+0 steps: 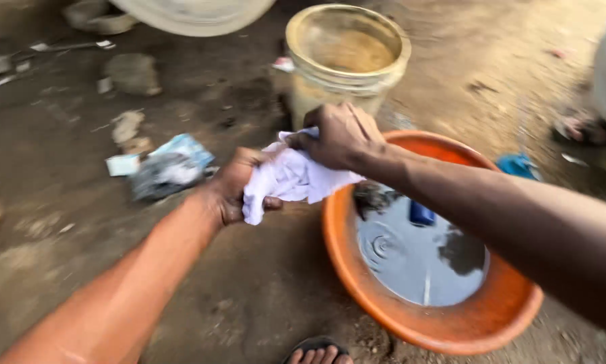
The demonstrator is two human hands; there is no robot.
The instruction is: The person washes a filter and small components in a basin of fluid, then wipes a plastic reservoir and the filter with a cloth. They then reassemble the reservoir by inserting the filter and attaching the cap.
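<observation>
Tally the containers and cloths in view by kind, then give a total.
Orange basin with water: 1
Yellowish bucket: 1
White cloth, gripped by the left hand and right hand: 1
Total: 3

Warm, soft daylight, brightest top right on the dirt ground (518, 61); left side dimmer. Water in the orange basin (451, 323) mirrors pale sky, mild glare. Motion blur throughout, arms smeared, far edges soft. No hard shadows.
</observation>
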